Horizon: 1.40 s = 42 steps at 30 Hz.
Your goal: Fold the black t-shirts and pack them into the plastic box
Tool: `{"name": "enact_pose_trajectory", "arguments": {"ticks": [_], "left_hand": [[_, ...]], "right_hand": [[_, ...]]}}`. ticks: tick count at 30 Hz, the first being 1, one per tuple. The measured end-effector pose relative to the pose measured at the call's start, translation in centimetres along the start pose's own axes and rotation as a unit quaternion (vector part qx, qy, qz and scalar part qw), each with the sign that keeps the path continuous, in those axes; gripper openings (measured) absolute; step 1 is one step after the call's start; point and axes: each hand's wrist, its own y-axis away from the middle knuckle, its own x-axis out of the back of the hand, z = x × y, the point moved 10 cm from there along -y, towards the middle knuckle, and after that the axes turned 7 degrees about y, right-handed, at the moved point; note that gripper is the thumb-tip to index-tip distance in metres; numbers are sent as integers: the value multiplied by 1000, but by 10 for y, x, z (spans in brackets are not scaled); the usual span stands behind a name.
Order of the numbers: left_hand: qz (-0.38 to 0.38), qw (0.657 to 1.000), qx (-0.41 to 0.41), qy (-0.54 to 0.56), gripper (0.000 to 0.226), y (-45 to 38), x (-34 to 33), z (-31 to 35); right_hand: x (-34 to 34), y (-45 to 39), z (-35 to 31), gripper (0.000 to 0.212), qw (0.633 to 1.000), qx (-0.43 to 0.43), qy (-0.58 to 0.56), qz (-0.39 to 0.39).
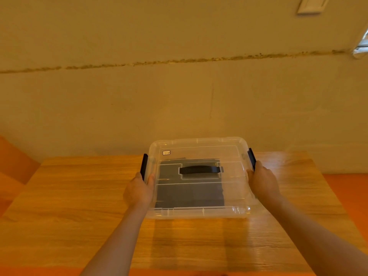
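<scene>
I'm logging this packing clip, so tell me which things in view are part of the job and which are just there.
Part of the job:
plastic box, lid on
folded black t-shirts inside it
left hand and right hand, gripping the box's sides

Just there:
wooden table
wall plate

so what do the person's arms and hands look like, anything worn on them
Both forearms are bare as far as the frame shows: no sleeves, gloves or watch. The left hand and the right hand show no rings or markings that can be made out, though the fingers are partly hidden.
</scene>
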Motion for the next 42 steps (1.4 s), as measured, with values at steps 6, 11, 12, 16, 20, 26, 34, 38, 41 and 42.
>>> {"name": "enact_pose_trajectory", "arguments": {"ticks": [6, 11, 12, 16, 20, 26, 34, 38, 41, 42], "left_hand": [[12, 1000, -21, -12, 45, 2, 4, 6], [5, 997, -36, -69, 42, 5, 3, 16], [6, 996, -37, -85, 42, 7, 3, 18], [30, 989, -142, -40, 46, 14, 6, 45], [-114, 955, -274, -10, 61, 46, -27, 98], [-187, 944, -254, -94, 67, 61, -67, 98], [-217, 936, -251, -120, 67, 54, -66, 102], [-222, 920, -276, -166, 68, 57, -58, 113], [-204, 889, -341, -226, 64, 52, -41, 130], [-190, 882, -362, -235, 62, 49, -32, 138]], "right_hand": [[-5, 13, -4, 43, 997, 17, 65, 50], [-6, 14, -5, 43, 996, 25, 68, 57], [-4, 15, -8, 40, 995, 38, 68, 67], [4, 26, -38, 36, 970, 193, 83, 125], [-12, 42, -65, 56, 934, 339, 108, 39], [-29, 45, -67, 81, 928, 338, 155, -18], [-33, 36, -74, 106, 929, 319, 175, -72], [-28, 40, -77, 119, 914, 337, 203, -99], [-12, 38, -90, 107, 901, 359, 219, -108], [-5, 37, -96, 88, 900, 360, 222, -107]]}}
